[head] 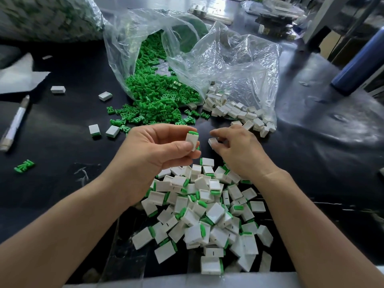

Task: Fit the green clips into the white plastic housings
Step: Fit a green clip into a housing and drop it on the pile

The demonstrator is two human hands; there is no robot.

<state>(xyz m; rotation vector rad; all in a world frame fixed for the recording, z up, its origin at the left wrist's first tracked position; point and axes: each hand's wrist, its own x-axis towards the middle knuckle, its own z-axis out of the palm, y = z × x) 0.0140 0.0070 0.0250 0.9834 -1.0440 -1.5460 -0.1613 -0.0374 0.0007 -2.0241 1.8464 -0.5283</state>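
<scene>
Up top, a green clip [192, 133] caps the white housing [191, 141] in the left hand [160, 148]

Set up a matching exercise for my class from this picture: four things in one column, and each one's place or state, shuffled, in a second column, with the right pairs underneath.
Column one
1. left hand
2. right hand
3. pen
4. loose green clips

Column two
A. spilling out of the clear bag
B. pinches a white housing with a green clip fitted
C. lies on the black table, far to the left
D. holds a white housing with no green showing

Pairs: 1-B, 2-D, 3-C, 4-A
</scene>
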